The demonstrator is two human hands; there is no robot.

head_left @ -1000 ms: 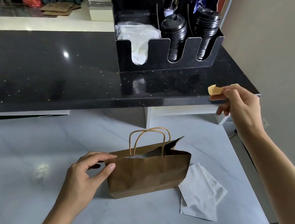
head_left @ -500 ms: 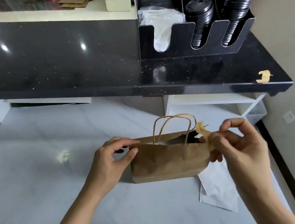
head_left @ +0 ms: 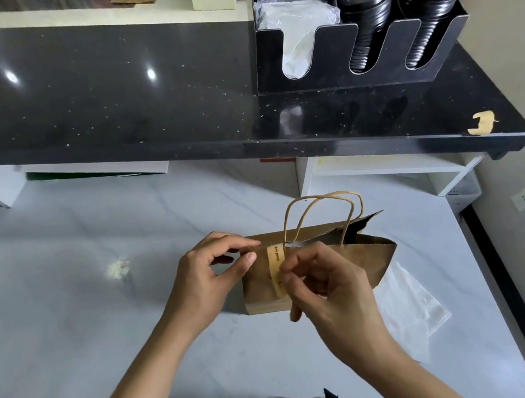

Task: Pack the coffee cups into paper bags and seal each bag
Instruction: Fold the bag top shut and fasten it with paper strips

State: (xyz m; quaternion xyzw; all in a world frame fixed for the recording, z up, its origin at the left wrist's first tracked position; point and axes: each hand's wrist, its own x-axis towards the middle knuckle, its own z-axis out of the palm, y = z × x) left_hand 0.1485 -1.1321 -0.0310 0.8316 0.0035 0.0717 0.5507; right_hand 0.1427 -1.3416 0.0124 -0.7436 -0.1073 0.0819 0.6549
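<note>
A view from above of a person's two bare hands working on a small brown paper bag (head_left: 335, 266) that stands on a white marble counter (head_left: 63, 301), in the lower middle of the frame. The bag's twisted paper handles (head_left: 322, 209) loop upward from its top edge, and the right end of its mouth gapes open. A pale yellow sticker (head_left: 276, 267) with small print runs vertically down the bag's near face, folded over the top edge. The left hand (head_left: 206, 284), left of the bag, pinches the bag's upper left corner between thumb and forefinger. The right hand (head_left: 331, 288), in front of the bag, has its fingers curled, with fingertips touching the lower part of the sticker; whether it pinches the sticker or only presses on it cannot be told. A clear plastic sleeve (head_left: 414, 305) lies flat on the counter just right of the bag, partly beneath it. Across the upper half of the frame runs a raised black stone ledge (head_left: 98, 97). At upper right on it stands a black organiser (head_left: 338, 78) holding white napkins (head_left: 293, 40) and two stacks of black cup lids (head_left: 367, 25). Another yellow sticker piece (head_left: 482, 124) clings to the ledge's right end
</note>
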